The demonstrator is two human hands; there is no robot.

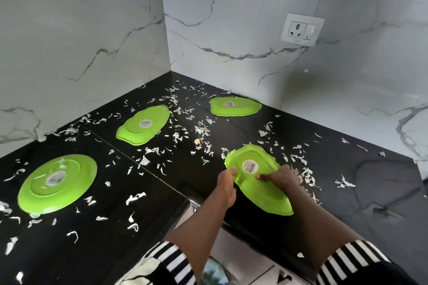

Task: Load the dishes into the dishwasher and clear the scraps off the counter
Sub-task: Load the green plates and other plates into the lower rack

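Several bright green plates lie upside down on the black counter (347, 183), each with a white sticker on its base. The nearest plate (259, 190) is at the counter's inner corner edge. My left hand (225, 184) grips its left rim. My right hand (281, 177) holds its right side, fingers on the base. A round plate (58, 184) lies at the left. One more plate (143, 125) sits mid-counter, and another plate (235, 106) lies against the back wall. White scraps (201, 131) are scattered all over the counter.
Marble walls enclose the counter on the left and at the back. A wall socket (302, 29) sits above the counter at the right. The L-shaped counter's front edge (185, 206) runs by my arms, with the floor below.
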